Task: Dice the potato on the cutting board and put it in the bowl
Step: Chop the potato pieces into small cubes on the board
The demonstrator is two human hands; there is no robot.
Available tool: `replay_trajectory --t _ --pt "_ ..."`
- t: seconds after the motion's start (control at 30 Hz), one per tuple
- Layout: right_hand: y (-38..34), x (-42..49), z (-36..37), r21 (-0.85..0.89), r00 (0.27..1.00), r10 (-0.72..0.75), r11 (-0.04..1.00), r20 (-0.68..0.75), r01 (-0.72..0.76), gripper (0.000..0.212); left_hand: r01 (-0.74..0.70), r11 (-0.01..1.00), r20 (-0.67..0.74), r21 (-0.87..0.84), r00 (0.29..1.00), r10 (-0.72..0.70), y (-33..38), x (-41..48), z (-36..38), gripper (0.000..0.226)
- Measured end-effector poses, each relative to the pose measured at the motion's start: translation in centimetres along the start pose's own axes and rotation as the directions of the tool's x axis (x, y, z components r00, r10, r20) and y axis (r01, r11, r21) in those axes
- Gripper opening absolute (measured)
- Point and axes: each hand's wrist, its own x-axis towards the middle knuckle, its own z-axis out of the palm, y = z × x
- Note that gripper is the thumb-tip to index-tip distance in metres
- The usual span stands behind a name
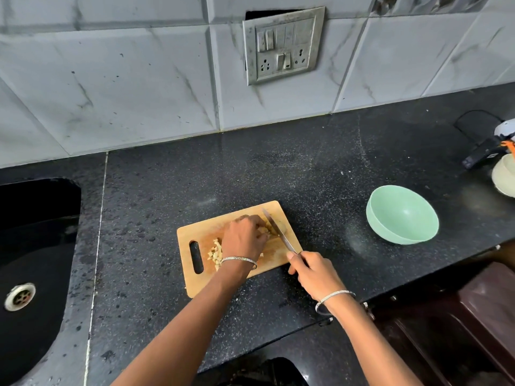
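Head view: on the black bench [306, 168], mid-frame, lies the cutting board [200, 232], with the green bowl [374, 227] empty to its right. Our right grip [315, 271] is closed round the knife [276, 227]. Our left grip [245, 238] curls over the potato [282, 227] at the board's upper right. We should tuck that grip back and cut small, even bits.

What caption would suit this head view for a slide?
Left hand steadies the potato on the cutting board while the right hand slices with a knife; green bowl stands empty.
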Motion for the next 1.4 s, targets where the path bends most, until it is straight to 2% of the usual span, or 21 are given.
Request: replay_trajectory --t 0.3,0.47,0.67,0.83,0.93,1.17,1.4 --pt "0.6 -0.3 0.4 -0.055 1.000 -0.025 0.998 0.015 0.026 0.049 0.145 0.981 -0.006 -0.128 0.989 -0.148 -0.7 -0.5 -0.3 0.019" --pt "0.2 -0.2 0.5 -0.050 0.999 -0.036 0.998 0.018 0.037 0.048 0.136 0.972 0.029 -0.190 0.991 -0.132 -1.2 -0.6 -0.8 0.023" --pt "-0.2 -0.4 0.6 -0.055 0.998 -0.049 0.997 0.027 0.050 0.046 0.087 0.986 0.039 -0.140 0.996 -0.083 -1.7 -0.4 -0.5 0.030" --pt "-0.5 -0.4 0.4 -0.043 0.999 -0.048 0.998 0.009 0.048 0.044 -0.027 0.999 0.012 0.032 1.000 0.027 -1.9 -0.1 -0.1 0.027" --pt "-0.7 -0.5 0.4 -0.039 0.998 -0.054 0.998 0.007 0.055 0.044 -0.047 0.995 -0.002 0.091 0.999 0.047 -2.0 -0.1 -0.3 0.023" --pt "-0.7 -0.7 0.7 -0.040 0.999 -0.047 0.998 0.018 0.048 0.044 -0.026 1.000 -0.041 0.017 0.999 0.027 -2.5 -1.2 0.0 0.018" --pt "-0.5 -1.0 1.3 -0.171 0.999 -0.046 0.984 0.002 0.046 0.050 0.078 0.996 -0.039 -0.051 0.996 -0.080 -1.9 -1.2 -0.1 0.033"
